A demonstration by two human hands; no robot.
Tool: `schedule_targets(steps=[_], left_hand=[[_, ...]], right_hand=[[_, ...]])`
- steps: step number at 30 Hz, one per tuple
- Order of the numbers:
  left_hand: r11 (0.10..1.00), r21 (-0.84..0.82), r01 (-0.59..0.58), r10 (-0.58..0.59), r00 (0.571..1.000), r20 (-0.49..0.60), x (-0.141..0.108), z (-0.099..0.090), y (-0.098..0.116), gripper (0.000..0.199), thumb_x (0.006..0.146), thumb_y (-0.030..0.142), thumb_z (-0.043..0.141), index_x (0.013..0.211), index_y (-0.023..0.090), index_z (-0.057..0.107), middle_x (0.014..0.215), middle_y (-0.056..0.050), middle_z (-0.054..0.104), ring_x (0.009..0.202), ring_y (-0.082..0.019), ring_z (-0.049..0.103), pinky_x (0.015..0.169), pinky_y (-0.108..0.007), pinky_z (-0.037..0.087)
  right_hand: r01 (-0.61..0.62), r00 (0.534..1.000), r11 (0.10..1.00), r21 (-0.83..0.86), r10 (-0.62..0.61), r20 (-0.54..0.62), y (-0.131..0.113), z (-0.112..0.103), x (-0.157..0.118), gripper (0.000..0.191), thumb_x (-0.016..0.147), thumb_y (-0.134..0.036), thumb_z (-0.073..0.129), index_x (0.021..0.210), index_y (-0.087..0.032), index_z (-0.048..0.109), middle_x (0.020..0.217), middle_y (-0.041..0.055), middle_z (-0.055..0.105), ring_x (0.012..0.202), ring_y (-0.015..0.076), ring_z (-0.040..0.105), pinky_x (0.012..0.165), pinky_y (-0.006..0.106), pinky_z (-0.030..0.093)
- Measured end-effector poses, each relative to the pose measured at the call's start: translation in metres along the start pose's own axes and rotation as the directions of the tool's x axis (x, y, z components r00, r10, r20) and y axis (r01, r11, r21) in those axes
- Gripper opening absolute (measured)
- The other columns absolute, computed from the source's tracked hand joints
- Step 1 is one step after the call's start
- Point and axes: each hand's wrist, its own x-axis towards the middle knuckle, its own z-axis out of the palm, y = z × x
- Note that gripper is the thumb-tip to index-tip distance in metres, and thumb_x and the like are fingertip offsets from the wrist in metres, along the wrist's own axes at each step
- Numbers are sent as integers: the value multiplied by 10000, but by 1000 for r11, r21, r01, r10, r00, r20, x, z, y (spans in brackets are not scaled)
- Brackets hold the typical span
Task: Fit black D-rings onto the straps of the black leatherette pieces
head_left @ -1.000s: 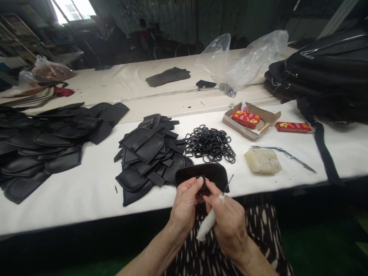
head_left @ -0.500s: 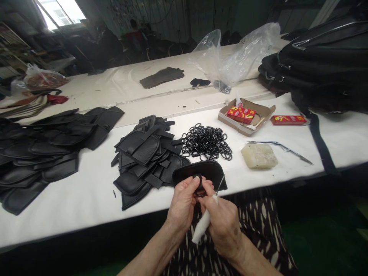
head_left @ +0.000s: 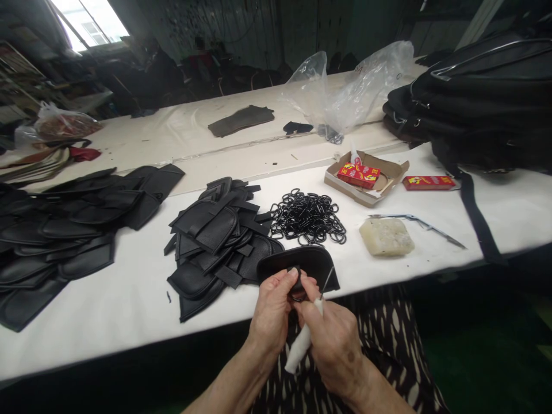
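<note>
At the table's front edge, my left hand [head_left: 271,310] is closed, thumb on top, on the strap end of a curved black leather flap [head_left: 276,261]. My right hand [head_left: 337,339] wraps round an awl [head_left: 298,352] with a white-covered handle, its thin metal tip pointing up and away. The right fingertips also pinch the strap end beside the left thumb. A dark ring seems to sit between the fingers, mostly hidden. Just beyond lies a heap of black metal rings [head_left: 307,217]. Left of the flap is a pile of similar black pieces with straps [head_left: 211,230].
A yellowish wax-like block [head_left: 386,237] and metal tweezers-like tool [head_left: 425,221] lie right. Behind them are an open cardboard box [head_left: 366,198] with red packets, another red packet [head_left: 429,183], a clear plastic bag [head_left: 357,92] and black bags [head_left: 491,98]. More black pieces [head_left: 86,218] lie left.
The whole view has shifted slightly. Both hands keep their hold on the strap end and the awl, with only a slight movement of the fingers.
</note>
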Motion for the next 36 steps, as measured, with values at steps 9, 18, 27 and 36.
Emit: schedule_targets(steps=[9, 18, 27, 36], left_hand=[[995, -62, 74, -75, 997, -15, 2, -2, 1, 122, 746, 211, 643, 739, 89, 638, 695, -94, 690, 643, -158, 639, 665, -250, 514], [975, -126, 181, -190, 979, -66, 2, 1, 10, 153, 785, 144, 553, 694, 64, 647, 660, -110, 680, 640, -181, 657, 695, -267, 530], [988, -73, 134, -139, 989, -59, 1, 2, 7, 103, 742, 166, 623, 702, 74, 650, 687, -106, 688, 662, -180, 653, 694, -261, 529], [986, -52, 160, -162, 986, -34, 5, 1, 9, 84, 739, 155, 634, 705, 79, 646, 670, -100, 685, 615, -160, 642, 649, -243, 524]], right_hand=[[50, 997, 997, -53, -53, -60, 0, -1, 12, 234, 864, -61, 385, 740, -148, 563, 953, 184, 680, 501, 137, 512, 492, 267, 383], [123, 991, 982, -142, -130, -43, -1, -1, 16, 280, 889, -65, 336, 736, -141, 558, 796, 189, 698, 485, 154, 536, 490, 268, 380], [117, 992, 972, -201, -125, -27, -1, 4, 15, 285, 887, -79, 346, 731, -143, 576, 698, 149, 685, 460, 156, 514, 472, 278, 351], [101, 995, 983, -152, -104, -13, -3, 4, 12, 279, 860, -51, 341, 712, -162, 549, 683, 128, 666, 478, 163, 512, 481, 279, 361]])
